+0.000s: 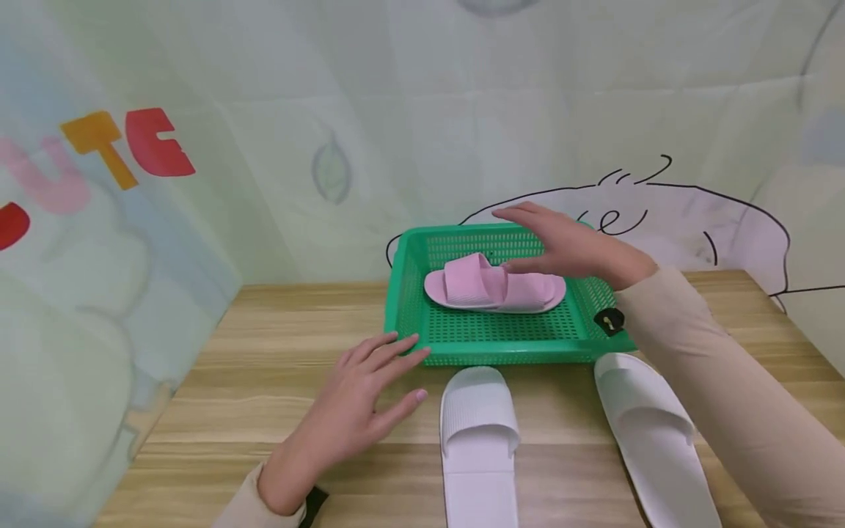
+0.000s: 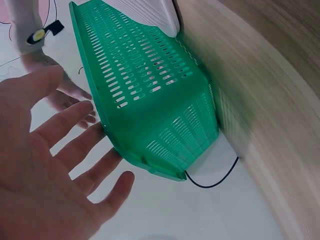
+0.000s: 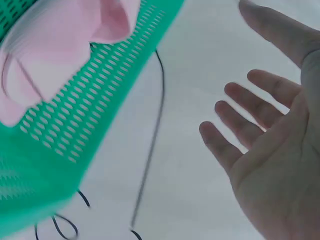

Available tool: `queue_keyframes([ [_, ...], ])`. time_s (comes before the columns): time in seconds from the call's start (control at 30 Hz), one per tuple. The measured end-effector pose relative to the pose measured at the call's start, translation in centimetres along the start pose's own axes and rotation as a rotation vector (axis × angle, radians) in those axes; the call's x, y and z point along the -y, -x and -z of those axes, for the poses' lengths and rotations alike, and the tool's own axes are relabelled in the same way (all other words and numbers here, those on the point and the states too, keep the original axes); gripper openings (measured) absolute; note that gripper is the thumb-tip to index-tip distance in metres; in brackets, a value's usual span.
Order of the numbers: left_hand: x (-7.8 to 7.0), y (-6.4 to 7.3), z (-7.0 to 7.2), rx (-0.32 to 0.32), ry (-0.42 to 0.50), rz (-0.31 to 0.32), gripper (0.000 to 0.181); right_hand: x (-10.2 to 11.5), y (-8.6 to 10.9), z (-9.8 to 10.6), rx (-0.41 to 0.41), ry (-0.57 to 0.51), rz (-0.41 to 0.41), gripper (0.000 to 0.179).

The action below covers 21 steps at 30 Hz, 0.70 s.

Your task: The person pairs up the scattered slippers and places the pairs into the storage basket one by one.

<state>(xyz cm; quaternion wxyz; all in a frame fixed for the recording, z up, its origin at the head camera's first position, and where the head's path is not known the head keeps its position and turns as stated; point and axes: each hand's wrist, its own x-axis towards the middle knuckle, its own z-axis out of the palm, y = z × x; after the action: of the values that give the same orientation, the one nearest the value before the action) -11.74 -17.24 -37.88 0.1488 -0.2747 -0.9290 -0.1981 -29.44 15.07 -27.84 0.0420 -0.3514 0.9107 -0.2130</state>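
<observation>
Two pink slippers (image 1: 465, 282) lie together, overlapping, inside a green perforated basket (image 1: 502, 353) at the back of the table. My right hand (image 1: 561, 238) hovers above the basket's right half, fingers spread and holding nothing; the right wrist view shows the palm (image 3: 280, 165) beside the basket wall. My left hand (image 1: 353, 400) has its fingers extended at the basket's front left corner, fingertips right by the rim. In front of the basket lie a white slipper (image 1: 480, 440) in the middle and another white slipper (image 1: 653, 440) to the right, partly behind my right sleeve.
The wood-grain table (image 1: 297, 323) runs back to a printed cloth backdrop (image 1: 277, 183) with letters and line drawings. A black wrist strap piece (image 1: 609, 320) sits at my right cuff and overlaps the basket's right side in the head view.
</observation>
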Motion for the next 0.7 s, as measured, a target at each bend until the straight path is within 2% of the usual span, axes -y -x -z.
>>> queue_keyframes([
  [0.1,-0.1,0.0,-0.1,0.001,0.010,-0.041,0.053,0.4,2.2,0.7,-0.031,0.017,0.035,0.076],
  [0.2,-0.2,-0.1,0.0,-0.004,0.019,-0.113,0.052,0.5,4.4,0.9,-0.054,0.039,0.053,0.072],
  [0.3,-0.3,-0.1,0.0,-0.034,0.038,-0.244,0.053,0.2,6.5,0.8,-0.080,0.050,0.078,0.068],
  [0.4,-0.6,0.0,0.0,-0.061,0.076,-0.385,0.044,-0.3,8.3,0.6,-0.099,0.053,0.097,0.065],
  [0.47,-0.8,0.0,0.0,-0.058,0.103,-0.447,0.041,-0.6,9.4,0.4,-0.106,0.050,0.095,0.065],
  [0.57,-1.1,0.0,-0.2,-0.009,0.108,-0.441,0.045,-1.2,10.9,0.0,-0.105,0.058,0.084,0.067],
  [0.67,-1.2,0.0,-0.6,0.047,0.100,-0.414,0.059,-1.7,12.2,-0.6,-0.120,0.084,0.099,0.068],
  [0.7,-1.3,0.0,-0.8,0.067,0.095,-0.402,0.058,-1.9,12.6,-0.8,-0.128,0.099,0.111,0.068],
])
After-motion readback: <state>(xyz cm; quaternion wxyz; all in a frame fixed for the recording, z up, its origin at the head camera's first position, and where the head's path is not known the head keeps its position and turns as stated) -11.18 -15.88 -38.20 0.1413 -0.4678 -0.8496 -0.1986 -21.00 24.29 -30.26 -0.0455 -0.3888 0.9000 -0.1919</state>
